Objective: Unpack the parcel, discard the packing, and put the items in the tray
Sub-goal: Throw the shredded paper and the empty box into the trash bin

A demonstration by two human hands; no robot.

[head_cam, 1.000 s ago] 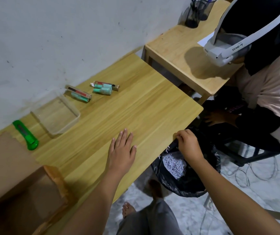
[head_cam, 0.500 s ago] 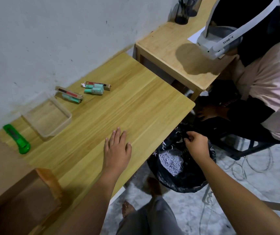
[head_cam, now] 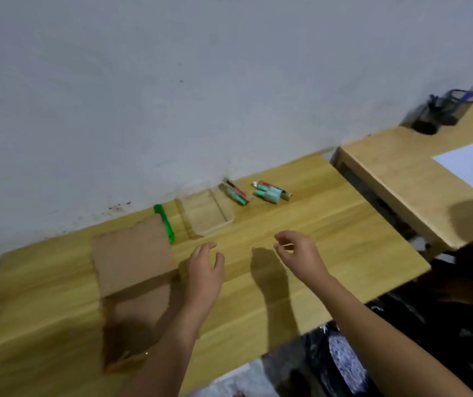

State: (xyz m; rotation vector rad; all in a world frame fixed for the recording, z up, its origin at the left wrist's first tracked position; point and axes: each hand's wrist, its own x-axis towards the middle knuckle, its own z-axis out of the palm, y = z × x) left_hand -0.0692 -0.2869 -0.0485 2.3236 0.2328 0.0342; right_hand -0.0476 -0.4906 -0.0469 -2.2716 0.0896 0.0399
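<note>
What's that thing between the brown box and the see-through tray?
A green cutter lies between the box and the tray. The head view shows it.

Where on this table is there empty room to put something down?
The bare wood right of the right hand, up to the light wooden table's edge, is free. So is the wood left of the brown cardboard box. By the wall it is crowded: green utility knife, clear plastic tray, small teal and red tubes.

Left hand (head_cam: 204,270) and right hand (head_cam: 298,255), fingers loosely curled, empty.
</note>
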